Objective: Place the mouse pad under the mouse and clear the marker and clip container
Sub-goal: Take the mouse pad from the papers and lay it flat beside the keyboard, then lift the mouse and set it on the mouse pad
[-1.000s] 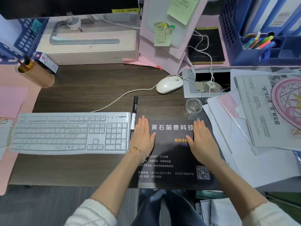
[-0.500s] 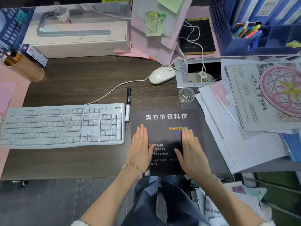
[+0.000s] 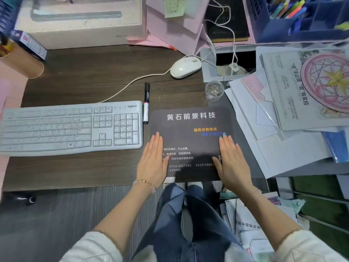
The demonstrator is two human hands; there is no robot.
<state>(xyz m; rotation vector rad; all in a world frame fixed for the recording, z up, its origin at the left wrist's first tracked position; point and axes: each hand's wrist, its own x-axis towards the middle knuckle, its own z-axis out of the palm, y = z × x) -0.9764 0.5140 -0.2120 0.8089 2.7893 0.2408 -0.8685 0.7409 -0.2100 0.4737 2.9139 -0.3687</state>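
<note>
Both hands are lying flat, fingers extended and gripping nothing: left hand (image 3: 153, 159) and right hand (image 3: 231, 161) pressing the black mouse pad (image 3: 190, 125) at the desk's (image 3: 85, 76) front edge, while mouse (image 3: 185, 67), marker (image 3: 146, 103) and clip container (image 3: 214, 91) are sitting farther back

We hold both hands flat, palms down, in the lower centre of the frame. Our left hand (image 3: 153, 160) and right hand (image 3: 232, 161) lie side by side, well apart, fingers (image 3: 227, 143) straight and together, forearms reaching up from the lower corners.
</note>
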